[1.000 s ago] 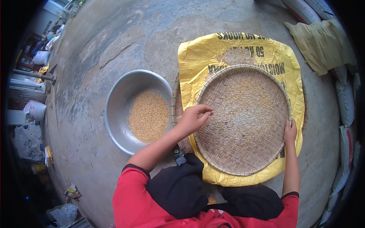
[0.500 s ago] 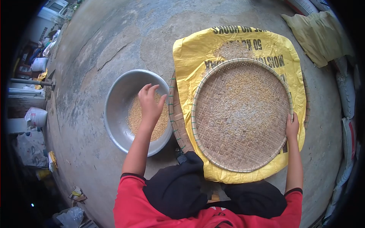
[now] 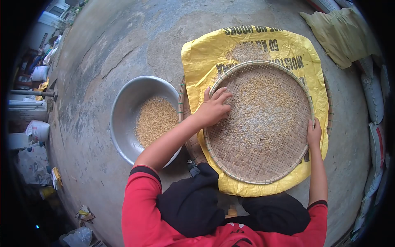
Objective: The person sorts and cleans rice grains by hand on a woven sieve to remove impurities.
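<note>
A round woven tray [image 3: 255, 164] with a raised rim holds a scattered layer of grain [image 3: 263, 111]. My left hand [image 3: 214, 108] is over the tray's left rim, fingers spread above its weave, holding nothing. At the right rim, my right hand [image 3: 314, 132] grips the edge of the tray. Beneath the tray lies a yellow printed sack [image 3: 197, 61], with loose husks on its far part, and under that a second woven tray [image 3: 194, 142] shows at the sides. Left of these, a metal basin [image 3: 123, 119] contains more grain [image 3: 155, 119].
Concrete floor [image 3: 90, 156] surrounds everything. A greenish sack [image 3: 341, 35] lies at the upper right above stacked white sacks [image 3: 373, 99]. White buckets [image 3: 38, 131] and clutter line the far left. Plastic bags [image 3: 78, 236] sit at the lower left.
My left hand has moved right, from above the basin to the woven tray's left rim. My right hand stays on the right rim. The whole view has shifted slightly.
</note>
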`<state>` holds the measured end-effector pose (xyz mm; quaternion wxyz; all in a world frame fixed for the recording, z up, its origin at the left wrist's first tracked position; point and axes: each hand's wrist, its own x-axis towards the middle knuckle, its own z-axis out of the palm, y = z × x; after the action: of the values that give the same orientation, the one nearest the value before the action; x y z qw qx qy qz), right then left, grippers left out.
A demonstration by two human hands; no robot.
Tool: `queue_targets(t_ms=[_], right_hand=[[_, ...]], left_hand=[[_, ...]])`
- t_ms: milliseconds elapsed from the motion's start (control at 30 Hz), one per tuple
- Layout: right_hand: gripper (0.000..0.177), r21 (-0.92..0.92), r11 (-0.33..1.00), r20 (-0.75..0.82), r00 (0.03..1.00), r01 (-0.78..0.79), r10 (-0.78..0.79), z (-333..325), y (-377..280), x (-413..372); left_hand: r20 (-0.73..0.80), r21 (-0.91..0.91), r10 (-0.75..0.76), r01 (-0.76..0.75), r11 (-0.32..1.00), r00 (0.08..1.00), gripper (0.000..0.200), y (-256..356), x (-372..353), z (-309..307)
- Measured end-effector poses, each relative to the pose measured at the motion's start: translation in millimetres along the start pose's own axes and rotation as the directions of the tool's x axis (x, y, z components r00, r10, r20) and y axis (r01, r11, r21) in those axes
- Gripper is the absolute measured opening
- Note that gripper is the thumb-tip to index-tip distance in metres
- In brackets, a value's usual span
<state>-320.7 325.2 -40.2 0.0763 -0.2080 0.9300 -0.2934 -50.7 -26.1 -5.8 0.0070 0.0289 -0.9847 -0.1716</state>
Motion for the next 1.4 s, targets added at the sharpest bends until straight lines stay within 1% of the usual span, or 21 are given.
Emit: queue_targets(t_ms=[100, 233, 300, 333, 400, 467, 533, 600, 667, 700, 767, 800, 867, 900, 933, 1000, 1033, 1100, 1233, 1300, 1400], right_hand=[[0.031, -0.010, 0.998, -0.058, 0.997, 0.056, -0.056, 3, 3, 0], [0.031, 0.007, 0.999, -0.035, 0.999, 0.034, -0.034, 2, 2, 0], [0.031, -0.012, 1.000, -0.035, 0.999, 0.023, -0.023, 2, 3, 0], [0.031, -0.014, 1.000, -0.035, 0.999, 0.023, -0.024, 1, 2, 1], [0.031, -0.016, 1.000, -0.033, 0.999, 0.009, -0.010, 1, 0, -1], [0.031, -0.019, 1.000, -0.038, 0.999, 0.025, -0.025, 2, 2, -1], [0.031, -0.024, 0.999, -0.046, 0.998, 0.037, -0.038, 1, 3, 0], [0.032, -0.015, 0.999, -0.047, 0.998, 0.035, -0.035, 1, 1, -1], [0.032, -0.021, 0.999, -0.038, 0.999, 0.027, -0.028, 1, 2, -1], [0.032, -0.029, 0.999, -0.032, 0.999, 0.021, -0.022, 1, 2, -1], [0.033, -0.029, 0.999, -0.038, 0.999, 0.020, -0.021, 1, 0, -1], [0.033, -0.031, 0.999, -0.042, 0.999, 0.024, -0.025, 1, 0, -1], [0.033, -0.031, 0.999, -0.037, 0.999, 0.015, -0.016, 2, 4, -1], [0.033, -0.031, 0.999, -0.029, 1.000, 0.012, -0.013, 2, 5, 1], [0.033, -0.034, 0.999, -0.023, 1.000, 0.018, -0.019, 3, 4, 1], [0.033, -0.031, 0.999, -0.026, 1.000, 0.009, -0.010, 2, 4, 1], [0.033, -0.032, 0.999, -0.023, 1.000, 0.012, -0.013, 2, 3, 1], [0.033, -0.026, 1.000, -0.010, 1.000, -0.016, 0.015, 2, 2, 0], [0.032, -0.034, 0.999, -0.002, 1.000, -0.020, 0.020, 2, 4, 1], [0.032, -0.028, 0.999, -0.023, 1.000, 0.019, -0.020, 3, 5, 1], [0.031, -0.030, 1.000, -0.023, 1.000, 0.008, -0.008, 1, 2, 0]], left_hand=[[0.024, 0.011, 0.062, -0.062, 0.998, 0.998, 0.008, -2, 5, 1], [0.049, -0.024, 0.117, -0.116, 0.993, 0.992, 0.008, -5, 5, 2], [-0.082, 0.001, 0.167, -0.167, 0.986, 0.983, 0.013, -3, 3, -5], [-0.083, 0.000, 0.166, -0.167, 0.986, 0.983, 0.013, -3, 0, -9], [-0.061, -0.245, -0.096, 0.078, 0.966, 0.994, 0.014, -2, -16, -33], [-0.191, -0.246, -0.254, 0.205, 0.947, 0.948, 0.009, -1, -39, -47], [-0.205, -0.291, -0.525, 0.461, 0.838, 0.826, 0.012, -12, -69, -54], [-0.190, -0.192, -0.719, 0.693, 0.695, 0.668, 0.017, -29, -102, -53], [-0.135, 0.064, -0.870, 0.881, 0.469, 0.473, 0.022, -48, -132, -44], [-0.136, 0.067, -0.868, 0.879, 0.472, 0.477, 0.022, -62, -149, -37], [0.066, 0.320, -0.951, 0.896, 0.307, 0.302, 0.025, -74, -163, -37], [0.065, 0.322, -0.949, 0.894, 0.311, 0.307, 0.025, -71, -157, -40], [-0.098, 0.184, -0.894, 0.891, 0.415, 0.437, 0.022, -53, -137, -45], [-0.183, 0.093, -0.766, 0.786, 0.611, 0.616, 0.018, -46, -126, -46], [-0.285, 0.022, -0.600, 0.631, 0.776, 0.748, 0.015, -39, -112, -46], [-0.399, -0.054, -0.294, 0.298, 0.953, 0.869, 0.015, -16, -81, -48], [-0.348, -0.117, -0.257, 0.230, 0.966, 0.901, 0.018, -6, -68, -45], [-0.273, -0.179, -0.096, 0.047, 0.983, 0.957, 0.021, 5, -48, -29], [-0.190, -0.081, -0.020, 0.005, 0.997, 0.982, 0.019, 17, -24, 2], [-0.164, -0.085, -0.019, 0.005, 0.996, 0.986, 0.016, 17, -20, 12], [-0.104, 0.005, -0.035, 0.035, 0.999, 0.994, 0.011, 18, -19, 17]])
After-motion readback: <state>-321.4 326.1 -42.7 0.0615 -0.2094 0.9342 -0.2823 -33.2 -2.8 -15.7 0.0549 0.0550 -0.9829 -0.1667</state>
